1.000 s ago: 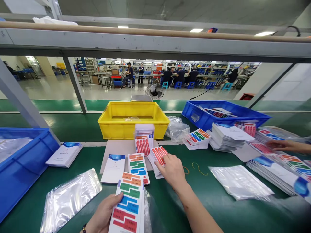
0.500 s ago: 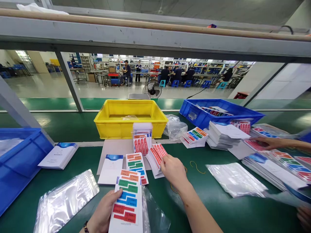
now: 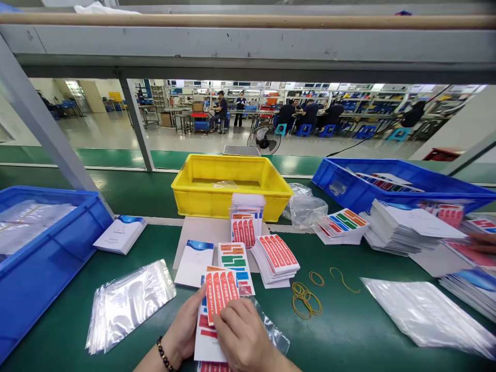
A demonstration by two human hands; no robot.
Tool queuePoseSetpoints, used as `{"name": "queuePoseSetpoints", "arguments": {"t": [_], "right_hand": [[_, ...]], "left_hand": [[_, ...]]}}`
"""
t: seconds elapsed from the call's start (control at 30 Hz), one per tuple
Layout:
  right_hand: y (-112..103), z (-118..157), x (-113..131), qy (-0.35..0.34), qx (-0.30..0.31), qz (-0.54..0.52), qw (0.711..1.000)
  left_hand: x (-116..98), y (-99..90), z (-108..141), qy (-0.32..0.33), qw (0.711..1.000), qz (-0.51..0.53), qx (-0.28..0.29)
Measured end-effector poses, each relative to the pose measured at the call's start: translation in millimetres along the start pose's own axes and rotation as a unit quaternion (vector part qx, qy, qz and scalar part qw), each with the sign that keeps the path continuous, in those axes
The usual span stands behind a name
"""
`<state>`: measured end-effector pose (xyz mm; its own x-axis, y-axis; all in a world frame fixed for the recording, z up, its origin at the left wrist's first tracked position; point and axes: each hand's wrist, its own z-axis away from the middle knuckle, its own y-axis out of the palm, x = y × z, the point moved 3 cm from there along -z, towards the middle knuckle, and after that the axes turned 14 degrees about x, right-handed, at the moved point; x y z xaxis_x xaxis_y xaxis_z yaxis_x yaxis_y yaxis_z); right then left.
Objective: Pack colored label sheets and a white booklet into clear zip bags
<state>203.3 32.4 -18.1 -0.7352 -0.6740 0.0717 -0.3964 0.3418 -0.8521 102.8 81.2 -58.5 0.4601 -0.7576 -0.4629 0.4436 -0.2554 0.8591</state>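
My left hand, with a beaded bracelet at the wrist, grips a white booklet that has a sheet of coloured labels on it. Over these lies a red label sheet, which my right hand holds by its lower right part; that thumb's grip is partly hidden. Just beyond are a white booklet pile, a coloured label sheet pile and a red label sheet pile. Clear plastic shows beneath my right hand.
A yellow bin stands behind the piles, blue bins on both sides. Flat plastic bags lie left, more bags right. Rubber bands lie to the right. A co-worker's hand is at the right edge.
My right hand has taken a red label sheet from the pile and brought it down-left onto the coloured sheet in my left hand. The view has turned slightly left.
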Motion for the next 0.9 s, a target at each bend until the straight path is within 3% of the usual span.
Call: {"name": "queuePoseSetpoints", "arguments": {"t": [0.1,0.17,0.3,0.37,0.47,0.57,0.7,0.8,0.9], "right_hand": [[9.5,2.2,1.2,-0.004,0.046,-0.054,0.997],[6.6,4.3,-12.0,0.026,0.036,-0.1,0.994],[0.4,10.4,-56.6,0.211,-0.01,-0.146,0.967],[5.7,13.0,-71.3,0.269,0.028,-0.214,0.939],[16.4,13.8,-73.6,0.266,0.093,-0.338,0.898],[21.4,14.7,-69.6,0.29,0.089,-0.428,0.852],[23.7,16.9,-72.8,0.345,0.097,-0.585,0.728],[16.6,18.8,-86.4,0.365,0.052,-0.655,0.66],[6.1,24.8,-106.2,0.422,-0.118,-0.647,0.624]], "left_hand": [[-0.7,-5.5,1.2,0.035,0.997,-0.072,-0.008],[0.8,-8.2,2.0,0.039,0.995,-0.097,-0.003],[5.9,-9.6,3.4,0.001,0.995,-0.1,0.009],[6.9,-7.6,4.7,-0.018,0.993,-0.113,0.007],[6.5,-2.4,6.7,-0.035,0.99,-0.135,0.006],[4.7,1.2,8.6,-0.034,0.988,-0.154,0.006],[0.8,0.1,10.7,-0.05,0.975,-0.216,0.014],[-7.0,-0.8,10.9,-0.028,0.935,-0.351,0.035],[-16.7,-0.9,11.3,0.001,0.841,-0.54,-0.013]]}}
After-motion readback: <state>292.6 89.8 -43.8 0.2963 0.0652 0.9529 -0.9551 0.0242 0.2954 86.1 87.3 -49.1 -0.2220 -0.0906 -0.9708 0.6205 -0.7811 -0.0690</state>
